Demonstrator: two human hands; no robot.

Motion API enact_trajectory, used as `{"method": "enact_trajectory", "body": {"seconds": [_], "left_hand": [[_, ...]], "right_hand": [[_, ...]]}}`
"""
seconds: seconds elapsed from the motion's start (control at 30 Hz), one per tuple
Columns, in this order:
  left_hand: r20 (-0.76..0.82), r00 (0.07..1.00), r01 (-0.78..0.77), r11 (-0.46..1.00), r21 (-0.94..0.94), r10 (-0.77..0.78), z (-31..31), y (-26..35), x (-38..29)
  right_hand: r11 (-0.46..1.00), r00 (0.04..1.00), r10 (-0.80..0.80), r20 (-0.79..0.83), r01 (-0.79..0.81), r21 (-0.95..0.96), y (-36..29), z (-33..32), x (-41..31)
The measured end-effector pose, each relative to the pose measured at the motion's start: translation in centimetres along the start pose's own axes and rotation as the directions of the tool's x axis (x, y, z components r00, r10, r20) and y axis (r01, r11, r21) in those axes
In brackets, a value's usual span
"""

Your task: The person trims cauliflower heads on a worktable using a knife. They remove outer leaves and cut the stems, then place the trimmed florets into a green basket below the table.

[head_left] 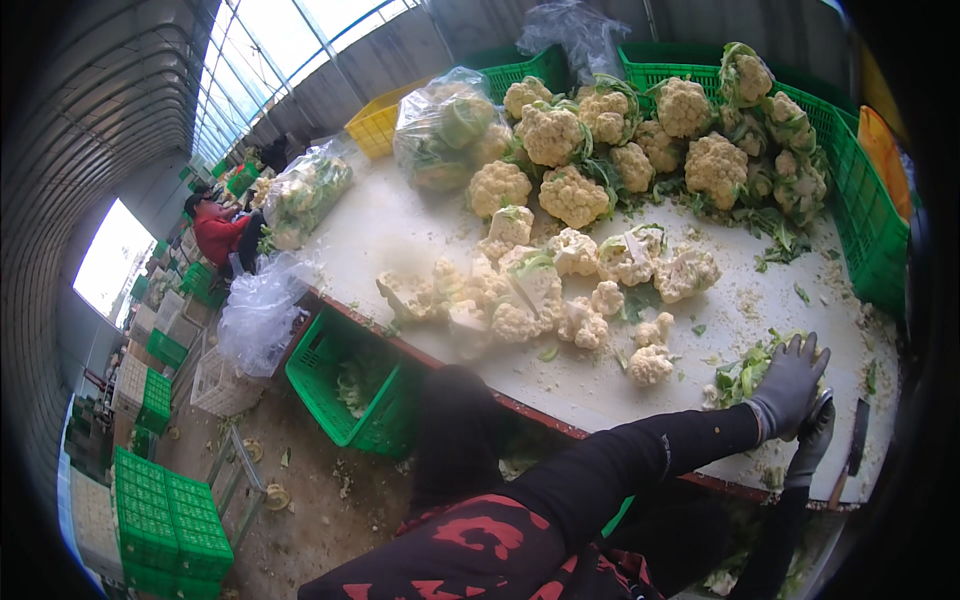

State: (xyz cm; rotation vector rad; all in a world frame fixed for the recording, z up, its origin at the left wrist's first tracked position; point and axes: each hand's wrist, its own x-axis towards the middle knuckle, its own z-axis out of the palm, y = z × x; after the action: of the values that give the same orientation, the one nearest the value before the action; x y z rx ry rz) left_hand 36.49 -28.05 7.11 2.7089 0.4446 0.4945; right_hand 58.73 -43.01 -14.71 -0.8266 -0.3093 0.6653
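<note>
My left hand (787, 384), in a grey glove, reaches across to the right end of the white tabletop. Its fingers are spread beside and over cut cauliflower leaves (750, 369). Just below it, my right hand (811, 442), also gloved, is curled around a shiny metal tool (823, 397) that is mostly hidden. A knife (856, 442) with a dark blade and wooden handle lies to the right of that hand. Cut cauliflower florets (532, 296) are spread over the middle of the table, with smaller pieces (649, 365) nearer my hands.
Whole cauliflowers (551, 135) are heaped at the back, against green crates (862, 195). Bagged cauliflower (450, 131) stands beside a yellow crate (371, 124). Below the table's front edge sits a green crate (349, 390). A person in red (217, 229) sits farther off; stacked crates (172, 517) stand at left.
</note>
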Motion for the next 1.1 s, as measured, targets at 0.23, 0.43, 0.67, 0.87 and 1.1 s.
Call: {"method": "enact_trajectory", "body": {"seconds": [0.23, 0.43, 0.67, 0.87, 1.1], "left_hand": [[0.011, 1.000, -0.001, 1.000, -0.023, 0.001, 0.5, -0.1, -0.2], [0.053, 0.999, 0.002, 0.999, -0.054, 0.001, 0.6, 0.3, -0.1], [0.063, 0.998, 0.014, 0.994, -0.108, -0.007, 2.2, -0.3, 0.8], [-0.247, 0.968, -0.133, 0.916, -0.379, 0.038, 2.3, -3.0, -0.3], [-0.314, 0.945, -0.163, 0.967, -0.196, 0.096, 0.3, -7.8, -1.4]], "right_hand": [[0.983, 0.993, -0.053, 0.107, 0.071, -0.170, 0.2, -0.8, -0.1], [0.976, 0.989, -0.077, 0.124, 0.100, -0.192, 0.7, -2.0, -0.6], [0.993, 0.944, 0.065, 0.323, -0.092, 0.069, 0.5, -2.4, 0.6], [0.969, 0.985, 0.119, 0.125, -0.088, -0.229, 0.1, 6.8, -3.8], [0.866, 0.987, -0.140, -0.074, 0.085, -0.492, -6.9, 18.0, -6.3]]}}
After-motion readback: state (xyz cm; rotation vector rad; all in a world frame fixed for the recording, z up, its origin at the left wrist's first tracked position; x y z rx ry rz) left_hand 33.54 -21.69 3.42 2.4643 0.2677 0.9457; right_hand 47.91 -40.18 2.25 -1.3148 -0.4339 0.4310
